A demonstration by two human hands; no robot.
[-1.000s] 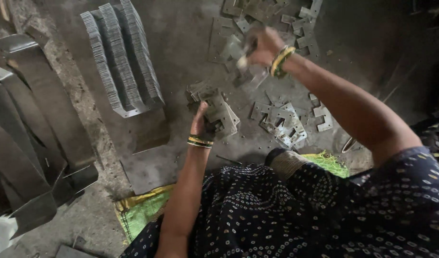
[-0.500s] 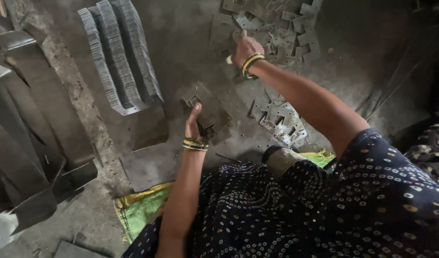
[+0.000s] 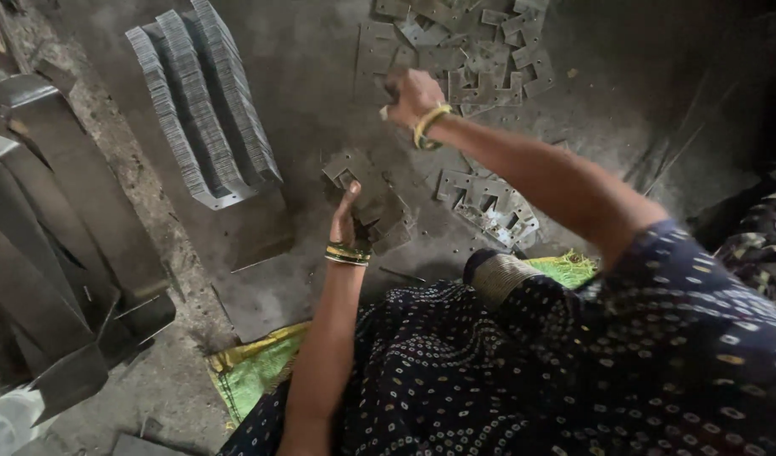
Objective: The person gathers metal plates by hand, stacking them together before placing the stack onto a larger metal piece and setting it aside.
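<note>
Dusty grey floor [image 3: 320,76] strewn with cut metal plates.
Right hand [image 3: 411,95], upper centre, clenched; contents unclear. Left hand [image 3: 347,221] grasps a plate [image 3: 379,207] mid-frame. Stacked plates [image 3: 206,105] upper left.

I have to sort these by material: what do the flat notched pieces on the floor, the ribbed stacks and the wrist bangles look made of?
Notched pieces: apparently sheet metal, dull grey, thin with sharp stamped edges.
Ribbed stacks: likely the same grey metal sheets packed on edge.
Bangles on the left hand's wrist and the right hand's: yellow and shiny, perhaps gold-toned metal or plastic; unclear.
</note>
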